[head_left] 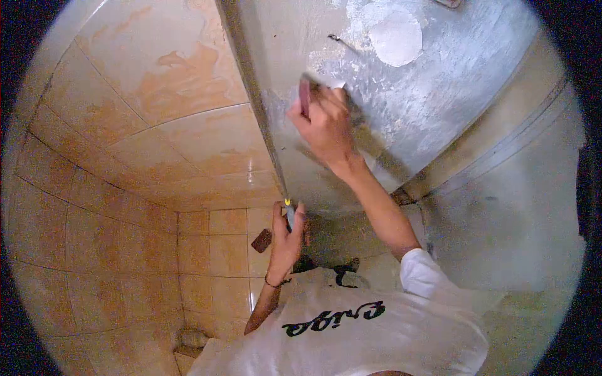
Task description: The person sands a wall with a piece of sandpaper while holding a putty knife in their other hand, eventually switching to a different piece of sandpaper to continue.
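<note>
My right hand [329,125] is closed around a reddish-brown flat piece [305,97], which looks like folded sandpaper, against the grey plastered surface [401,94]. Motion smears the fingers, and part of the piece is hidden by them. A pale edge also shows beside the knuckles. Lower down, my left hand [287,244], with a dark band at the wrist, grips a slim grey tool with a yellow tip [288,202]. The tool's kind cannot be made out. It stands close to the lower end of the edge between tile and plaster.
Beige and orange tiles [188,131] cover the left side. A round white patch [396,39] and a small dark wire [334,38] mark the plastered surface. A brown rectangular piece [261,240] lies left of my left hand. A curved ledge [501,141] runs along the right.
</note>
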Demonstrator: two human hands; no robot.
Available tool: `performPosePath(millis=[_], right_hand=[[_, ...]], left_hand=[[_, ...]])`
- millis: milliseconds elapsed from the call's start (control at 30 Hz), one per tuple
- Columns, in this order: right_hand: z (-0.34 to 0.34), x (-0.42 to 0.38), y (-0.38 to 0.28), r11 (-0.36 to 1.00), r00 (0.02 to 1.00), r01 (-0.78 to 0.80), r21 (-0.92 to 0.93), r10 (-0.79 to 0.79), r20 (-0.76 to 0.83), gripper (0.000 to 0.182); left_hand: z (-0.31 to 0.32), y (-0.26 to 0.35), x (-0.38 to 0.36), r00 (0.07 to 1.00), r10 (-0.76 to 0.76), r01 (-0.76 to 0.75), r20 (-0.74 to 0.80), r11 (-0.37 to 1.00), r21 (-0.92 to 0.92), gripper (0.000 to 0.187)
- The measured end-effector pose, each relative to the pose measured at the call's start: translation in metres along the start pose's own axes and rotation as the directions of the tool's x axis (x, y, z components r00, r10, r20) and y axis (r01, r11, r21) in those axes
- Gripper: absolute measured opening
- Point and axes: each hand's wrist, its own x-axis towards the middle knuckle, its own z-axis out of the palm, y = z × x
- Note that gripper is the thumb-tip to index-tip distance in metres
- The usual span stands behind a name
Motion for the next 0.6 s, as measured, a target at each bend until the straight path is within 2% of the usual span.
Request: performPosePath(millis=[100, 200, 267, 367, 400, 467, 533, 567, 600], right_hand=[[0.0, 0.004, -0.005, 0.998, 0.998, -0.057, 0.026, 0.058, -0.039, 0.018], [0.002, 0.006, -0.001, 0.996, 0.998, 0.002, 0.085, 0.003, -0.062, 0.022], [-0.011, 0.017, -0.007, 0.97, 0.966, -0.229, 0.077, 0.236, -0.102, 0.02], [0.016, 0.004, -0.011, 0.985, 0.977, -0.165, 0.04, 0.169, -0.134, 0.021], [0.016, 0.009, -0.015, 0.992, 0.978, -0.12, 0.049, 0.127, -0.165, 0.022], [0.0, 0.014, -0.011, 0.988, 0.981, -0.136, 0.077, 0.145, -0.126, 0.023], [-0.018, 0.029, -0.014, 0.875, 0.871, -0.46, 0.15, 0.478, -0.112, 0.021], [-0.023, 0.037, -0.018, 0.876, 0.856, -0.471, 0.106, 0.483, -0.184, 0.024], [-0.014, 0.037, -0.021, 0.877, 0.857, -0.469, 0.108, 0.481, -0.183, 0.024]], left_hand=[[-0.003, -0.005, 0.001, 0.997, -0.073, 0.073, -0.033, 0.997, -0.006, 0.02], [-0.002, -0.008, 0.002, 0.997, 0.015, -0.015, -0.08, 1.0, 0.006, 0.02], [-0.002, -0.003, 0.0, 0.999, 0.037, -0.038, -0.032, 0.999, -0.01, 0.02], [-0.001, 0.001, -0.001, 0.999, -0.018, 0.017, -0.044, 1.0, -0.005, 0.019], [-0.001, -0.001, -0.002, 0.999, -0.014, 0.014, -0.043, 1.0, -0.005, 0.019], [-0.002, -0.006, -0.001, 1.0, 0.017, -0.017, -0.012, 1.0, -0.018, 0.019], [-0.001, 0.003, -0.002, 1.0, -0.005, 0.005, -0.018, 1.0, -0.002, 0.019], [-0.001, 0.006, -0.003, 0.999, -0.028, 0.028, -0.024, 1.0, 0.013, 0.019], [0.0, 0.007, -0.003, 0.999, -0.027, 0.028, -0.027, 1.0, 0.012, 0.019]])
